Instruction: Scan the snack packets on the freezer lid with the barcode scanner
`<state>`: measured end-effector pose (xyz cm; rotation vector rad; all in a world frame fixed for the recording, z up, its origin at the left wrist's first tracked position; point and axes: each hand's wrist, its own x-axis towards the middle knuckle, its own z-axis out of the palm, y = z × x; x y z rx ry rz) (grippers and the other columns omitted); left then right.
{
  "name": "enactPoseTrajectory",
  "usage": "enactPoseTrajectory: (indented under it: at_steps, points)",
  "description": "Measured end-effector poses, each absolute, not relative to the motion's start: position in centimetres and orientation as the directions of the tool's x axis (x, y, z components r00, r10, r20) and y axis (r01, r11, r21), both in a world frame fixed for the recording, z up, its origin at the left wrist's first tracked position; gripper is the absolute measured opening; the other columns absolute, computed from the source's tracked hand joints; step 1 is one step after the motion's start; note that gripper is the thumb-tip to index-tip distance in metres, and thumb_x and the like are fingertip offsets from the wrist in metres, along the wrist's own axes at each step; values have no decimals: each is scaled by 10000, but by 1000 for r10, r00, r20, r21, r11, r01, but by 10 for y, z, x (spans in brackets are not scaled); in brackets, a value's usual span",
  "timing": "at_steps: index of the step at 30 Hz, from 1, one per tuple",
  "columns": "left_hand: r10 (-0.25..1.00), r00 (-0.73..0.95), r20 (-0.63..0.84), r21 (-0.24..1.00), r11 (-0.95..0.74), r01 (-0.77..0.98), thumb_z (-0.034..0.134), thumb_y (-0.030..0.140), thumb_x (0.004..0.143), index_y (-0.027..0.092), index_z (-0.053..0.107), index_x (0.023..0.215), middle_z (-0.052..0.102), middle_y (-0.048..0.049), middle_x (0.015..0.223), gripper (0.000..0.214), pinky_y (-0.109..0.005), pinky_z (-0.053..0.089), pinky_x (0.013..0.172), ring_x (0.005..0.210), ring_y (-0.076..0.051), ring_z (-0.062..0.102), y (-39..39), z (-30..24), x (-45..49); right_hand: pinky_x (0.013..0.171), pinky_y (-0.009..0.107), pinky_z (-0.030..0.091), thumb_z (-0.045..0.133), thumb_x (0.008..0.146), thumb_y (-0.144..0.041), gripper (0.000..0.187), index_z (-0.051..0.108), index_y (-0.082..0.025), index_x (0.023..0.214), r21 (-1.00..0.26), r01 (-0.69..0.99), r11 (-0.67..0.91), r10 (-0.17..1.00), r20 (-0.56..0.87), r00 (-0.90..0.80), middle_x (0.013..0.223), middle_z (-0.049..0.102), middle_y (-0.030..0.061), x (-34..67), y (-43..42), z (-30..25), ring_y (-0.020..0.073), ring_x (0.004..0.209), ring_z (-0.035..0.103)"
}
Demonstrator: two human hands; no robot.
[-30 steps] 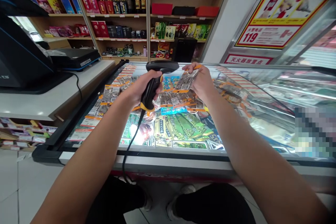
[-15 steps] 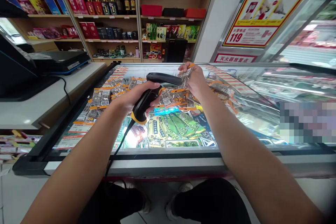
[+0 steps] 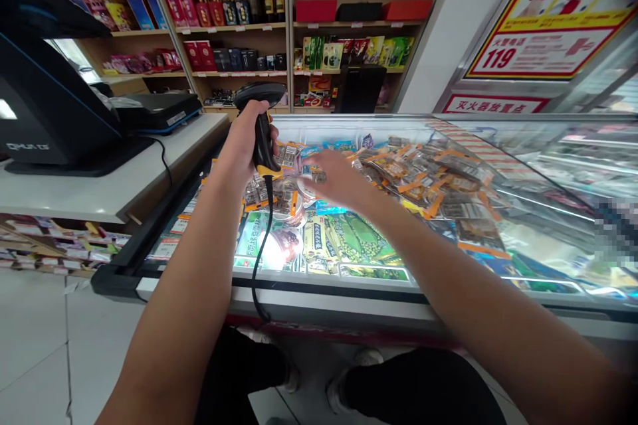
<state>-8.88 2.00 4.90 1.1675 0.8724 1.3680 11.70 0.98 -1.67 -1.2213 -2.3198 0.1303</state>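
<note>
My left hand (image 3: 244,139) is wrapped round the grip of a black and yellow barcode scanner (image 3: 263,139), raised over the left part of a glass-topped chest freezer (image 3: 319,299). A black cable hangs from the scanner's handle. Over the middle of the freezer, my right hand (image 3: 331,178) points left with thumb and fingers apart, and no packet shows in it. Just beyond its fingertips are orange-edged packets (image 3: 289,156). A larger pile of such packets (image 3: 428,176) lies to its right. Below the hand are green packets (image 3: 356,237).
On the left, a white counter (image 3: 100,196) carries a black screen terminal (image 3: 54,93) and a scale (image 3: 154,111). Shelves with bottles (image 3: 268,0) and boxes stand behind the freezer. A red and yellow notice (image 3: 543,33) hangs at the right.
My right hand has let go of the orange-edged packet and moved left and down, with its fingers spread. The scanner has gone left and up, now more upright. The view has turned left.
</note>
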Motion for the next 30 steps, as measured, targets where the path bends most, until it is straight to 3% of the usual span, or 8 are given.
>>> enactPoseTrajectory:
  at_steps: [3,8,10,13,16,22,30]
  points:
    - [985,75,155,956,-131,-263,604,518,838,231,549,986,546,39,530,328,-251,390,418,402,-118,498,19,48,-84,1030,610,419,668,822,-647,648,629,-222,1311,-318,730,605,795,183,-578,1381,564,184,83,-6,-35,443,1306,473]
    - [989,78,122,973,-104,-207,583,507,841,216,551,962,550,29,549,317,-243,394,445,425,-115,512,11,49,-77,994,586,465,733,766,-589,627,640,-229,1271,-335,766,549,829,98,-551,1328,580,180,98,-5,-27,432,1283,494]
    - [987,112,112,980,-91,-180,588,489,833,214,557,942,555,21,558,297,-244,383,444,420,-114,509,7,49,-74,951,534,506,771,735,-496,629,619,-241,1289,-370,769,521,847,110,-521,1326,580,163,120,2,-15,407,1240,537]
    - [972,212,98,990,-74,-121,587,457,822,212,555,876,556,5,556,253,-248,378,430,415,-123,516,2,48,-71,748,446,553,739,746,-352,654,536,-285,1364,-480,735,479,864,110,-491,1287,611,132,151,13,1,336,1017,646]
    - [937,339,88,996,-86,-21,577,432,818,211,533,790,561,-10,555,228,-257,393,414,406,-136,523,0,44,-68,600,387,492,636,801,-258,528,549,-318,1319,-558,734,386,909,95,-406,1100,678,92,169,21,7,255,752,646]
    - [893,451,9,964,-128,234,635,410,807,197,567,786,613,-40,616,225,-257,410,401,432,-146,562,3,33,-62,583,355,410,589,786,-178,442,594,-278,1216,-461,803,377,923,257,-286,994,685,79,179,27,8,213,650,577]
    - [879,477,13,950,-159,268,619,413,812,193,573,781,612,-40,609,227,-279,456,444,434,-146,557,7,28,-60,585,350,406,585,812,-218,597,450,-290,1389,-404,825,394,915,257,-311,949,657,72,181,26,7,184,593,528]
